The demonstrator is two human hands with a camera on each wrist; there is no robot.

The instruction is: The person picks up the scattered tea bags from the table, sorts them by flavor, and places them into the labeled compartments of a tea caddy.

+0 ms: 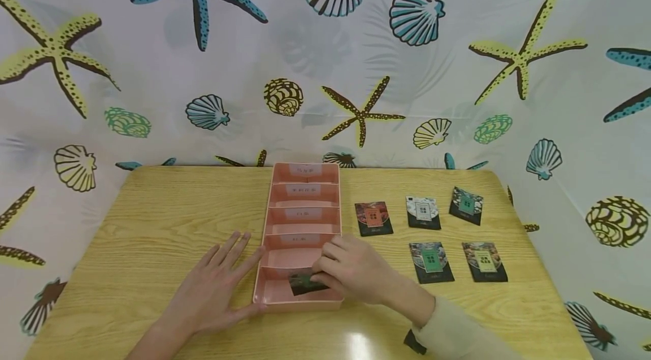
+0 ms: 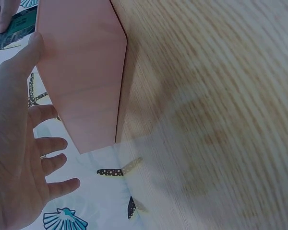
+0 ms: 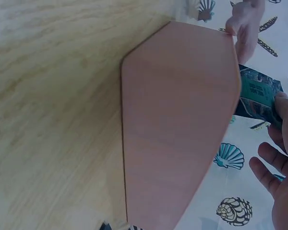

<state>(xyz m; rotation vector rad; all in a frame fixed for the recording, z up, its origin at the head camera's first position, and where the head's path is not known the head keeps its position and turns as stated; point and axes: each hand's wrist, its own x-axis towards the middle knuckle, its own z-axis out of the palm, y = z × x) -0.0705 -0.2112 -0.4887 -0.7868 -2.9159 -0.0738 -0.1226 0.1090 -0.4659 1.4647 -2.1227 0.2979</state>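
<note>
A pink box (image 1: 300, 307) split into several compartments stands lengthwise on the wooden table. Over its nearest compartment, my right hand (image 1: 356, 270) pinches a small dark flat packet (image 1: 305, 282) between thumb and fingers. The right wrist view shows the green label of this packet (image 3: 259, 93), which sticks up above the box's rim. My left hand (image 1: 211, 281) lies along the box's left side with fingers spread, its thumb at the near left corner. In the left wrist view the thumb touches the top edge of the pink side wall (image 2: 81, 72).
Right of the box lie a red packet (image 1: 373, 218), a white packet (image 1: 422, 213), two green-labelled packets (image 1: 466, 205) (image 1: 431, 262) and a yellow-labelled packet (image 1: 485, 261). A dark piece (image 1: 414, 343) shows partly under the right sleeve. A patterned curtain (image 1: 244, 66) hangs behind the table.
</note>
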